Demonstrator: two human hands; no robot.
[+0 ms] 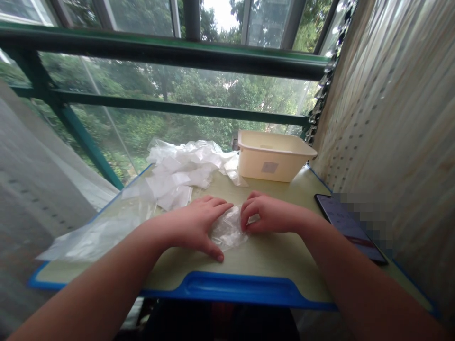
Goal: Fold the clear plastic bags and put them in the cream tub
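Note:
A small clear plastic bag lies flat on the pale green table top, between my two hands. My left hand rests palm down on the bag's left side, fingers stretched out and thumb spread toward me. My right hand presses on the bag's right edge with its fingers curled and pinched on the plastic.
A heap of clear plastic bags covers the table's far left, with a flat sheet nearer. A cream plastic tub stands at the back right. A dark phone lies at the right. The table's blue rim faces me; a window railing stands behind.

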